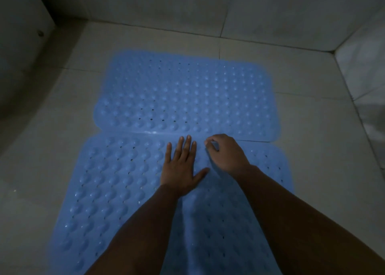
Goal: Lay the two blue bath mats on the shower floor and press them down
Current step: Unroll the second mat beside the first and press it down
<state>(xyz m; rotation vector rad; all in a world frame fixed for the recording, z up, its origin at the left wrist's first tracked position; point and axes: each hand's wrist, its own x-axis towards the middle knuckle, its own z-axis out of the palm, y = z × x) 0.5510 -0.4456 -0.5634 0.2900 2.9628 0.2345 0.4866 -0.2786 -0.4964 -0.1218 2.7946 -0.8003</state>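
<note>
While both blue, dimpled, perforated rubber bath mats already lie on the pale tiled shower floor [62,128], the far mat [187,91] and near mat [116,181] meeting edge to edge, pressing appears under way. The left hand [181,168] lies flat, fingers spread, grip fully open and holding nothing, on the near mat. Just beside it, the right hand [226,152] curls, fingertips bearing down near the seam, apparently empty.

we see the far mat [185,95] lying behind the near mat [116,183], edges meeting, both on the floor [312,170].
</note>
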